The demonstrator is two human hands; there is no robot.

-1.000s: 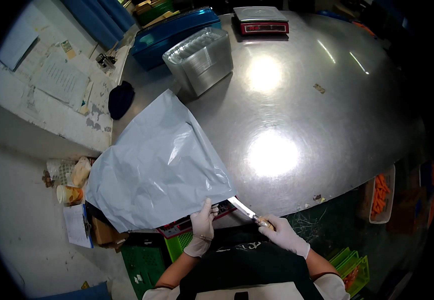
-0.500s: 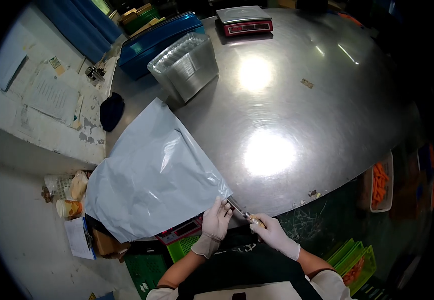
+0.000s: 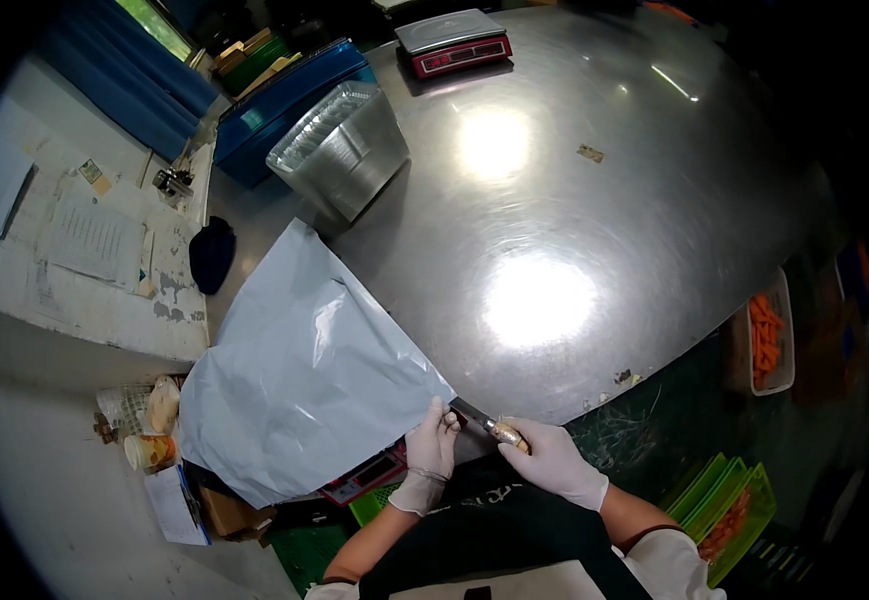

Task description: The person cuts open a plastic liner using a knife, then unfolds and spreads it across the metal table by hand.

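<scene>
A gloved right hand (image 3: 560, 465) grips the handle of a knife (image 3: 506, 433), the fingers closed around it, while the blade points to the near corner of a gray plastic bag (image 3: 310, 370). The gloved left hand (image 3: 429, 452) meets the bag's edge just beside the tip, its fingers curled narrow; whether they pinch the film cannot be told. The bag lies wrinkled along the near left side of a metal surface (image 3: 655, 220), partly covering a red device (image 3: 367, 477) at the edge. With fingertips so near the steel, good handling would seem to call for the left thumb and fingers set back from the blade's line, the film drawn taut at the corner, and short, light strokes angled away from the left wrist and the apron (image 3: 475, 540). Slack plastic could fold over the blade and hide its tip; too deep a push might reach whatever lies beneath. Farther out stand a stack of clear containers (image 3: 350, 150), a blue box (image 3: 280, 110) and a red scale (image 3: 462, 58), all beyond the bag and well apart from the blade.
</scene>
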